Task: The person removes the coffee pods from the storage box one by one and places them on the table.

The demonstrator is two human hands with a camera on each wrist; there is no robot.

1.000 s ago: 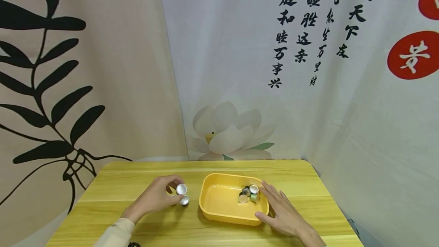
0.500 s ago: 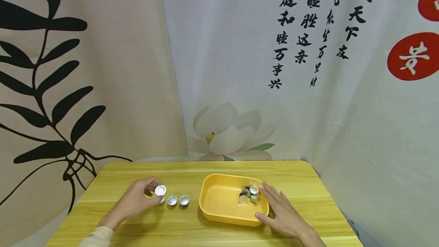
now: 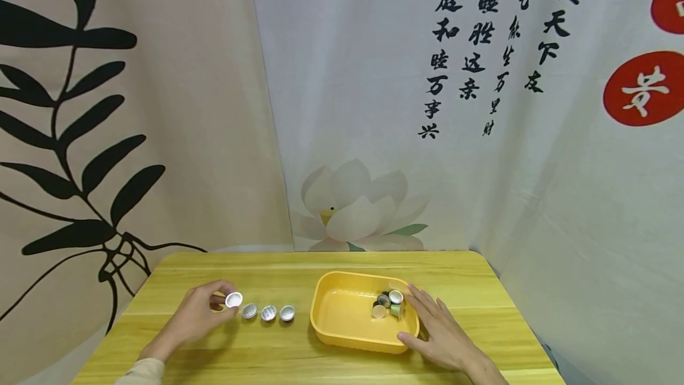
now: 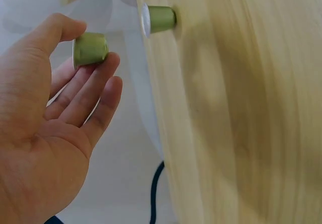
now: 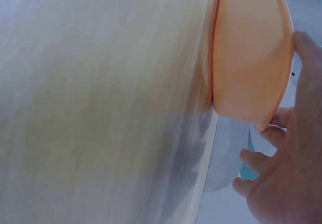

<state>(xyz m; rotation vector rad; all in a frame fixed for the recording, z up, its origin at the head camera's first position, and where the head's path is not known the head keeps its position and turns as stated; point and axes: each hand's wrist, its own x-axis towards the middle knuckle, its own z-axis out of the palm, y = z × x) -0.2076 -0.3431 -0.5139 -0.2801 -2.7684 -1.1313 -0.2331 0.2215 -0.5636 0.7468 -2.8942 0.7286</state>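
In the head view my left hand (image 3: 195, 316) pinches a coffee capsule (image 3: 233, 300) by thumb and fingertips, white lid facing the camera. The left wrist view shows that capsule's green body (image 4: 90, 49), held above table height. Just right of the hand, three capsules stand in a row on the table: one nearest (image 3: 249, 311), a middle one (image 3: 268, 313) and a right one (image 3: 287, 313). My right hand (image 3: 443, 334) rests at the right end of the yellow tray (image 3: 342, 340), its fingers fairly straight, thumb and fingertips touching the rim.
Several more capsules (image 3: 395, 296) lie together at the right end inside the tray. Everything stands on a wood-grain table (image 3: 299, 367). Behind its far edge hangs a printed curtain (image 3: 363, 106). A dark cable (image 4: 156, 194) hangs beside the table edge.
My left hand has moved left along the table, a capsule in its fingers. Two more capsules now stand left of the rightmost one. The right hand and tray have stayed put.
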